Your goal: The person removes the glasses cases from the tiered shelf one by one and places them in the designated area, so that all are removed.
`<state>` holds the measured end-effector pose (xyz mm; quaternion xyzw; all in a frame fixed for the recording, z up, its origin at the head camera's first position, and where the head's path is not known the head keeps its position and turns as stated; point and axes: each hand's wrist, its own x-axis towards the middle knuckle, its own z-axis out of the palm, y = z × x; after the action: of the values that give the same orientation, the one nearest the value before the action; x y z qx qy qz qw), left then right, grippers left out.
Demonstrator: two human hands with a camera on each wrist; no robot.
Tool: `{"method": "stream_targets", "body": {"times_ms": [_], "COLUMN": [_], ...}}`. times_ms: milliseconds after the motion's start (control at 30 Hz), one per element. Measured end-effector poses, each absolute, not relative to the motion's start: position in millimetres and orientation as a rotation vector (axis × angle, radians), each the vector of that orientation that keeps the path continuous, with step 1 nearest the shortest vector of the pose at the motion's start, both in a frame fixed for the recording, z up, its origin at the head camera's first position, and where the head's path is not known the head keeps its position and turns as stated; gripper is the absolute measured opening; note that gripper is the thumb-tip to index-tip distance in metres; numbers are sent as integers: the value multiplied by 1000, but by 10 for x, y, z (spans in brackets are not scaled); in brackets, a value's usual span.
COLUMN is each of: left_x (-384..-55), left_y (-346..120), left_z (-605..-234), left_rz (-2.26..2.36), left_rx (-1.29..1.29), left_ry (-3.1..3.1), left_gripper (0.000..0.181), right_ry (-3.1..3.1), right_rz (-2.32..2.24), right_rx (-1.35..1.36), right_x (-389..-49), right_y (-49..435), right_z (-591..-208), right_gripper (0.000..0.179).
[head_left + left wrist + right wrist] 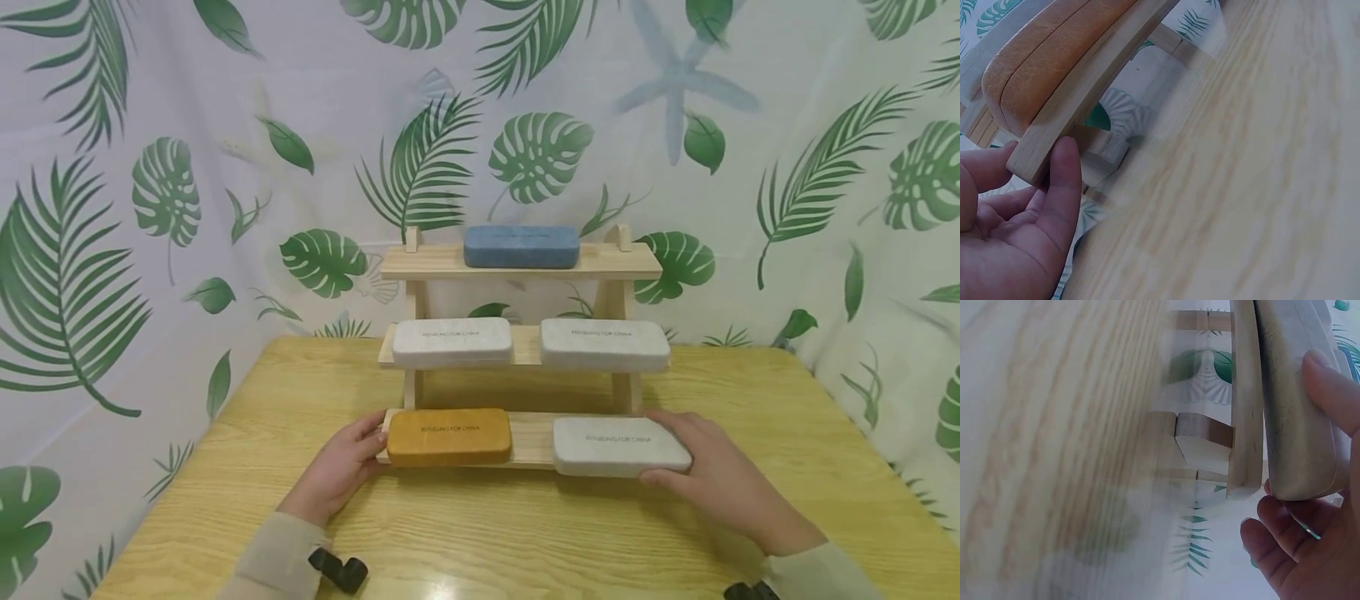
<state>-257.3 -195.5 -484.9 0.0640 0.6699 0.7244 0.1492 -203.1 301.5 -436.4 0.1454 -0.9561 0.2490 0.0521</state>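
With my left hand [341, 467] I pinch the left end of the bottom shelf [532, 437], the thumb above and a finger below the board. Just beside this thumb lies the orange glasses case [450, 437], on the same shelf. My right hand [712, 479] grips the right end of a white glasses case [618, 447], with the thumb on its front side and the other fingers around its end. This case is at the right part of the bottom shelf; in the right wrist view a thin gap is visible between it and the board. On the middle shelf [527, 346] lie two more white cases [452, 342], side by side and apart. The blue case [521, 247] lies on the top shelf [427, 261]. The wooden rack [622, 387] stands on the table [450, 533].
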Motion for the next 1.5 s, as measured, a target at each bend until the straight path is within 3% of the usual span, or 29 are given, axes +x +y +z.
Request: {"method": "stream_targets", "body": {"times_ms": [600, 1500], "left_x": [-2582, -2586], "left_y": [-1979, -1981], "left_z": [-4868, -4870], "left_rz": [2076, 2090], "left_rx": [194, 189], "left_ry": [1929, 1914], "left_gripper": [55, 56], "right_ry": [-2878, -2873], "right_rz": [826, 971], "right_rx": [494, 371], "right_x": [-1970, -1924], "right_y": [3096, 3475], "right_z": [-4414, -4451], "right_gripper": [86, 91]}}
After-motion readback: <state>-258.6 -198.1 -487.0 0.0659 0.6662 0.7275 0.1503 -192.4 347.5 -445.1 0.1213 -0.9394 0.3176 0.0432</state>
